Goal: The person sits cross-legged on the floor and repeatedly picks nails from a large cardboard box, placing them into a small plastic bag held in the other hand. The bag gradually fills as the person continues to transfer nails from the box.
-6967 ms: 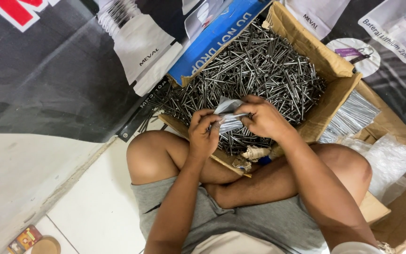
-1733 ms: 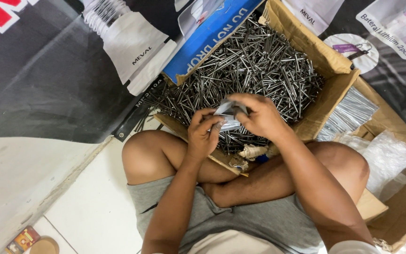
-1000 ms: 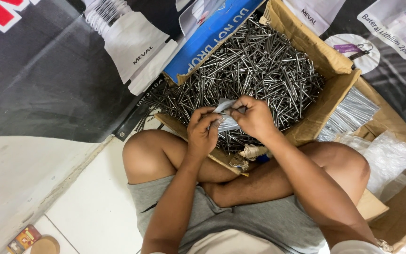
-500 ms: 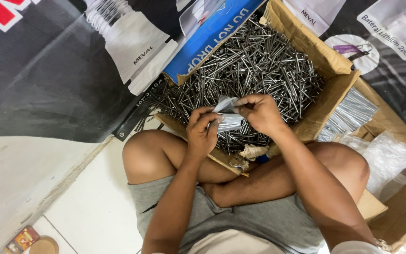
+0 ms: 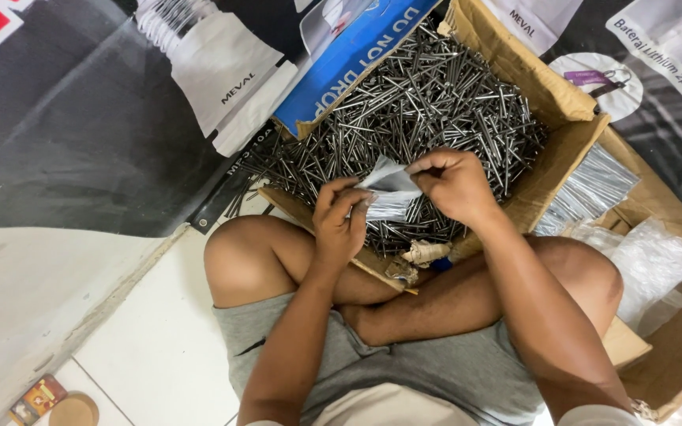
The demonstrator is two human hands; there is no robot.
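Left hand (image 5: 339, 223) and right hand (image 5: 453, 183) both pinch a small clear bag (image 5: 388, 192) over the box (image 5: 550, 177) of nails (image 5: 428, 102), apparently opening its mouth for filling.

White floor (image 5: 151, 347): dark banner (image 5: 80, 134), cardboard box (image 5: 550, 170) atop.

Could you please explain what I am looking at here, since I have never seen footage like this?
There is no machine: a camera worn on a person's head looks down at their own two bare hands. The person sits cross-legged on the floor. In front of the knees stands an open cardboard box heaped with loose steel nails. The left hand and the right hand together hold a small clear plastic bag over the nails. To the right lies another box with filled bags and spare plastic.
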